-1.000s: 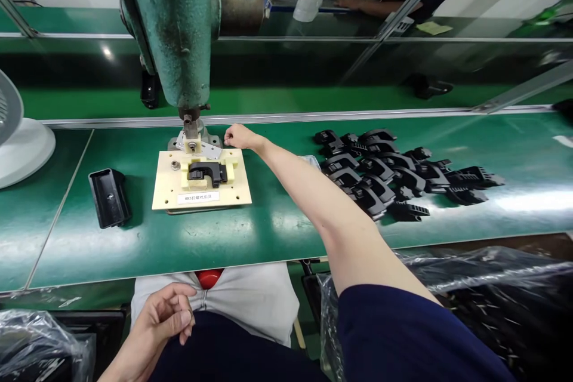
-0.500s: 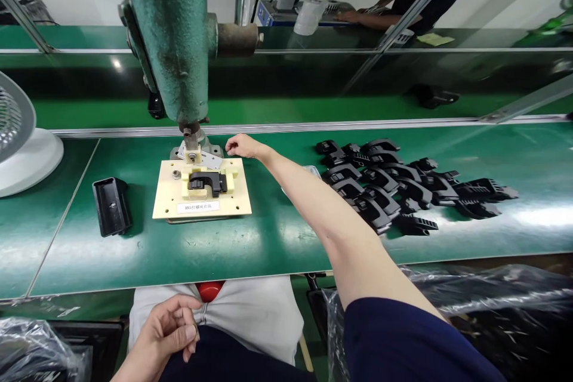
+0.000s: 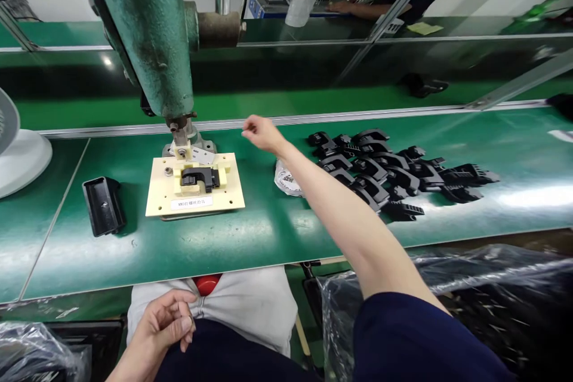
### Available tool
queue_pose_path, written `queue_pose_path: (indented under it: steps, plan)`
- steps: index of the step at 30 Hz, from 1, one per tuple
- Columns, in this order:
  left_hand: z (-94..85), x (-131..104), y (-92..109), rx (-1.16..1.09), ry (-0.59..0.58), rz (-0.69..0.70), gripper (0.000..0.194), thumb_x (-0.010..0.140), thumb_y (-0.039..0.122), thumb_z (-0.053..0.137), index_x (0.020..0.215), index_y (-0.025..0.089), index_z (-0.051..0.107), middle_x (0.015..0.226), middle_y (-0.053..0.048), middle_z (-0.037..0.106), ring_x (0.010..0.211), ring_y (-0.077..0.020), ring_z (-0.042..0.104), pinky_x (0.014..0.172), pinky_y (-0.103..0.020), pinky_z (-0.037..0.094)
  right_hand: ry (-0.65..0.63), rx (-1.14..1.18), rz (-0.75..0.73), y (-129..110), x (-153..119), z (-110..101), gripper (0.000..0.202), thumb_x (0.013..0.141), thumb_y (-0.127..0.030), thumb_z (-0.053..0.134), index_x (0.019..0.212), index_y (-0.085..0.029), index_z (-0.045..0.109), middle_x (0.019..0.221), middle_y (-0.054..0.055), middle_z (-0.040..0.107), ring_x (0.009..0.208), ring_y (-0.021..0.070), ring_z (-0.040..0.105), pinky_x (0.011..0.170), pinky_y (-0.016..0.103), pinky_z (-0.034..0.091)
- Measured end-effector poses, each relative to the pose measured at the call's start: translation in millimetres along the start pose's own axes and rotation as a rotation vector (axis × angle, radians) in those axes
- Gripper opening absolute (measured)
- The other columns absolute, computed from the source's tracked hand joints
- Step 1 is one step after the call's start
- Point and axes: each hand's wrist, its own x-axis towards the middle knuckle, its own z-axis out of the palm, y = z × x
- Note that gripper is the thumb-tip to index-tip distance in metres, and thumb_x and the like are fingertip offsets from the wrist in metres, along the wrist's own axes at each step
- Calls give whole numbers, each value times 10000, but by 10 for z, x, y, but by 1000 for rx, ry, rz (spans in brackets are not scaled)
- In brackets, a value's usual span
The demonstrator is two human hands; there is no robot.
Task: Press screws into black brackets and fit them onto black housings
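My right hand (image 3: 263,133) is raised over the green table behind and to the right of the cream fixture plate (image 3: 226,196), fingers curled together; whatever they may hold is too small to make out. A black curved part (image 3: 201,176) sits in the fixture, below the green press (image 3: 154,42). Near my lap, my left hand (image 3: 168,322) has its fingers curled with thumb and fingertips close together, and its grip is too hidden to name anything. A small clear bag (image 3: 286,180) lies partly behind my right forearm.
Many black parts (image 3: 369,170) are heaped on the right of the table. An open black box (image 3: 102,206) lies left of the fixture, beside a white round base (image 3: 27,161). Plastic-lined bins flank my lap. Across the bench, a person's arm shows.
My right hand has moved right and away from the press, uncovering more of the clear bag. My left hand keeps its curled pose. The view has shifted slightly.
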Motion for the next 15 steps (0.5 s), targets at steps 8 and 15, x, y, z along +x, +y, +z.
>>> queue_pose_path:
  steps: [8,15]
  plan:
    - [118,267,357,-64,90,58,293,600,322,848,702,123,658,596,-22,612,547,-99,528,554,-224,432,275,-50,116,443,-1452,-343,81,737,-235,557,721,-194,625,682,40,653,620,177,595,642,310,498]
    - [360,394,615,-148,125,88,286,584,293,842,675,102,651,686,-68,667,583,-121,582,539,-228,459,534,223,28,-324,-1855,205,81,816,-247,585,771,-206,639,724,41,650,643,175,594,616,317,500]
